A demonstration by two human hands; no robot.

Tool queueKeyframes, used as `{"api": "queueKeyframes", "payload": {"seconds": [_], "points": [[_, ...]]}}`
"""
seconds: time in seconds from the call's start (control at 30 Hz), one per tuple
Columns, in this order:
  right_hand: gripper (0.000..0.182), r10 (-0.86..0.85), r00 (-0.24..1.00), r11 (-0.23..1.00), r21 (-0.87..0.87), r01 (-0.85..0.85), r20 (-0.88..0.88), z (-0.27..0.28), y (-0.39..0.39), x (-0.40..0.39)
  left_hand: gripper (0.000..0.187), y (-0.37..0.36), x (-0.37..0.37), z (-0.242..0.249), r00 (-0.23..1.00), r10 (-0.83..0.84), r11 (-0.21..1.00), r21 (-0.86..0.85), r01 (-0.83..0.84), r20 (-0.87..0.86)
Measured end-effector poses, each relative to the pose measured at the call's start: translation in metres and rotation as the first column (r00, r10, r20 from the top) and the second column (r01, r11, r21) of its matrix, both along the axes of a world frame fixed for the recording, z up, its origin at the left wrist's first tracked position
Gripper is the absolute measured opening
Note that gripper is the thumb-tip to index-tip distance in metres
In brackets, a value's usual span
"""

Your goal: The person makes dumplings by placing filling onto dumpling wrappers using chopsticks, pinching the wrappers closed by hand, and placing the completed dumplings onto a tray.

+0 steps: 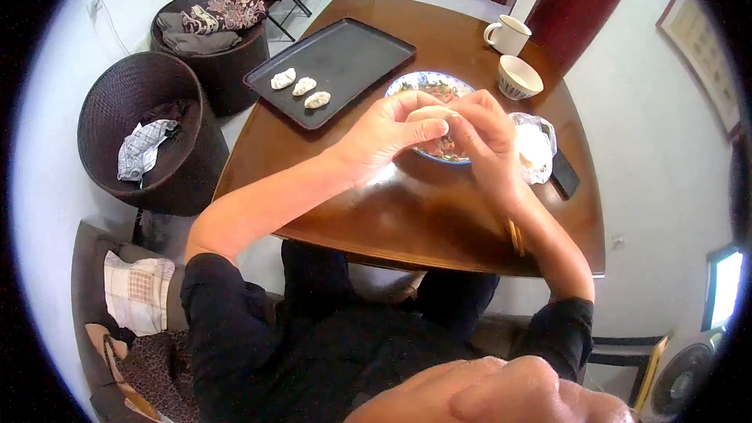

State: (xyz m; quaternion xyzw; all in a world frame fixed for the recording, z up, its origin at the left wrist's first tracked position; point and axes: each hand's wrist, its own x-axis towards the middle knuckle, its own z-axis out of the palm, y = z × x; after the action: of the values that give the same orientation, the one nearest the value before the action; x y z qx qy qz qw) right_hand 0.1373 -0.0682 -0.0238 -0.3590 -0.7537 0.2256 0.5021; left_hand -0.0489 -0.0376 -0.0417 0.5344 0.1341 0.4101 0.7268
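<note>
Both hands meet above a blue-and-white patterned plate [423, 76] of reddish meat filling with green bits. Between them is a pale dumpling [428, 114], mostly covered by the fingers. My left hand [384, 135] grips it from the left, thumb along its near side. On the other side my right hand [492, 141] pinches its edge with thumb and fingers. Beside the right hand lie white dumpling wrappers [534, 146] in a clear plastic bag. Three finished dumplings [304, 86] rest on a black tray [356, 51] at the left.
A white mug [511, 34] and a patterned bowl [519, 78] stand at the table's back right. A dark phone [564, 175] lies by the right edge, chopsticks [515, 237] by the near edge. Wicker baskets [141, 82] with cloths stand left of the wooden table [392, 215].
</note>
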Motion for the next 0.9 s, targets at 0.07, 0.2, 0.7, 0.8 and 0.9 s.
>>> {"api": "queueKeyframes", "payload": {"seconds": [0.07, 0.2, 0.7, 0.8, 0.9], "points": [[0.015, 0.026, 1.0, 1.0, -0.007, -0.026, 0.01, -0.006, 0.002, -0.004, 0.023, 0.004, -0.004, -0.006, 1.0, 0.026, 1.0, -0.003, -0.026, 0.012], [0.03, 0.01, 0.958, 0.964, -0.252, -0.085, -0.287, -0.024, -0.002, -0.009, 0.018, 0.008, -0.012, -0.015, 0.992, 0.119, 0.993, 0.005, -0.119, -0.04], [0.048, 0.1, 0.902, 0.947, -0.237, -0.215, -0.419, -0.046, -0.005, -0.007, 0.022, 0.002, -0.018, -0.021, 0.969, 0.164, 0.984, 0.094, -0.148, -0.183], [0.047, 0.113, 0.924, 0.958, -0.207, -0.199, -0.366, -0.043, -0.006, -0.009, 0.021, 0.0, -0.02, -0.019, 0.962, 0.146, 0.987, 0.106, -0.125, -0.23], [0.048, 0.085, 0.971, 0.97, -0.204, -0.133, -0.225, -0.043, -0.009, -0.011, 0.02, -0.002, -0.021, -0.016, 0.936, 0.201, 0.976, 0.147, -0.164, -0.29]]}}
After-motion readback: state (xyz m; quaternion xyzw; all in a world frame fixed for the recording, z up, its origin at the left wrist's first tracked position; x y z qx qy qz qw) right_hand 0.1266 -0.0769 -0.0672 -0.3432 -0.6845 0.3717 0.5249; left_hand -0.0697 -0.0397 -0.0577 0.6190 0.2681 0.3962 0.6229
